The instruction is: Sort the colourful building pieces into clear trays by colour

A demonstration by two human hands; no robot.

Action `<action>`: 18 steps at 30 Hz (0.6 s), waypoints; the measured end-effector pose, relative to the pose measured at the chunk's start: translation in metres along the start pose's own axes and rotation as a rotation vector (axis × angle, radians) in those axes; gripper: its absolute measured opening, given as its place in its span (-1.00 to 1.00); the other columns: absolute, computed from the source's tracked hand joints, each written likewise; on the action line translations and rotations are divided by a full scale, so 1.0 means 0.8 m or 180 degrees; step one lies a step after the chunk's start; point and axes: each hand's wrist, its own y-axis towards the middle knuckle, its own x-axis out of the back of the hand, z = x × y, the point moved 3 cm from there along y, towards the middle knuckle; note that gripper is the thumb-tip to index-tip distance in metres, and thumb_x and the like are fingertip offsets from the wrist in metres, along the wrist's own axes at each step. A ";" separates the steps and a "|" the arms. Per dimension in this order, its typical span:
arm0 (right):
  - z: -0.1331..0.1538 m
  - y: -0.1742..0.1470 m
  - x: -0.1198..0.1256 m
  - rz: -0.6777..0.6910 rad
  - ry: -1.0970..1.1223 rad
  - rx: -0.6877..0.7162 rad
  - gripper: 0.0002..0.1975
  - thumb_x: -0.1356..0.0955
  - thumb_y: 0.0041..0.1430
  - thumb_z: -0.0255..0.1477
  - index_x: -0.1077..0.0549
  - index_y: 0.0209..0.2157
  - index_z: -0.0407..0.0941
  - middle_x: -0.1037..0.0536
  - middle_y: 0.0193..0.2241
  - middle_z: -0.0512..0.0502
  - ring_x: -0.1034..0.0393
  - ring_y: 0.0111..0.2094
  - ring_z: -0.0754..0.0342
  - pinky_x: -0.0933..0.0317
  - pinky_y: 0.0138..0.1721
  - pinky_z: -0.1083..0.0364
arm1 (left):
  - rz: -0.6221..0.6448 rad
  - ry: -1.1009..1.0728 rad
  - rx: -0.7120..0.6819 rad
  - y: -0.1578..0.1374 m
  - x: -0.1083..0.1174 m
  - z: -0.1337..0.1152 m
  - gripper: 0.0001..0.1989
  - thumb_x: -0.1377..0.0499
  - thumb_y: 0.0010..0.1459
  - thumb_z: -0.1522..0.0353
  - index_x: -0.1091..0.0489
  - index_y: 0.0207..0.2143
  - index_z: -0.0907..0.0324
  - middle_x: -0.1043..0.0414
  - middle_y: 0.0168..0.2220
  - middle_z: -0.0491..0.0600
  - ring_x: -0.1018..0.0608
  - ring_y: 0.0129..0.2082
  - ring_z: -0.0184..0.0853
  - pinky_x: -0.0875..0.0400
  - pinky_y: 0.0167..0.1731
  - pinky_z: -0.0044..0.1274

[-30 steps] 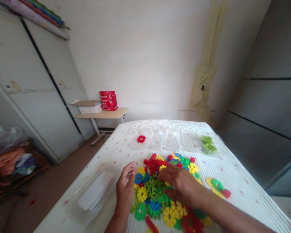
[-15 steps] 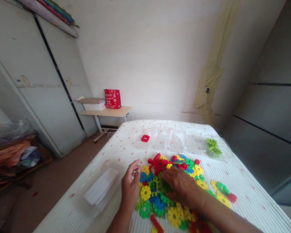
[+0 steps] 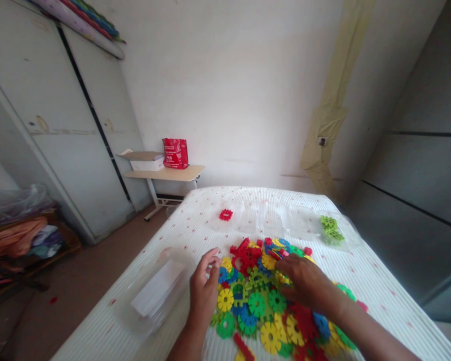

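Left hand point(image 3: 204, 278) loosely parted, at nine o'clock of multicoloured notched plastic pieces point(image 3: 256, 304); right hand point(image 3: 302, 280) at two o'clock, grip unclear.

"What carries it all?"
"A white ribbed cloth point(image 3: 200, 234) speckled red."
"And on it?"
"By my right fingers point(image 3: 286, 266), a heap of red, yellow, green and blue notched plastic pieces point(image 3: 256, 304); beyond those fingers, a clear compartmented plastic tray point(image 3: 272, 219); left of my left fingers point(image 3: 209, 257), a clear oblong plastic box point(image 3: 170, 296)."
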 end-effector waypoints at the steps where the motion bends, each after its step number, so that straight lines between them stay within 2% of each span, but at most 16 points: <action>1: -0.002 -0.001 0.001 -0.0008 -0.0004 -0.0014 -0.76 -0.35 -0.03 -0.45 -0.46 -0.24 -0.13 -0.53 -0.31 -0.17 -0.38 -0.20 -0.08 -0.24 -0.19 -0.01 | -0.0005 0.0001 -0.0008 0.000 0.000 0.000 -0.64 -0.07 0.11 0.21 -0.37 -0.07 0.18 -0.48 -0.31 -0.01 -0.52 -0.28 -0.29 -0.35 -0.24 -0.51; 13: 0.009 -0.004 0.016 -0.0069 0.0450 0.0095 -0.71 -0.34 0.00 -0.44 -0.44 -0.16 -0.09 -0.48 -0.27 -0.14 -0.33 -0.18 -0.05 -0.20 -0.16 0.01 | -0.0011 0.0052 -0.0040 0.001 0.000 0.003 -0.66 -0.06 0.13 0.23 -0.35 -0.07 0.17 -0.47 -0.30 -0.01 -0.51 -0.28 -0.30 -0.35 -0.24 -0.51; 18: 0.041 -0.005 0.011 0.0059 0.0692 0.0398 -0.61 -0.37 0.00 -0.40 -0.39 -0.07 -0.08 -0.46 -0.15 -0.16 -0.30 -0.11 -0.06 -0.16 -0.08 0.00 | -0.0050 0.0011 -0.0109 0.001 0.000 0.004 -0.66 -0.08 0.12 0.24 -0.38 -0.08 0.18 -0.49 -0.31 -0.01 -0.53 -0.29 -0.30 -0.37 -0.25 -0.52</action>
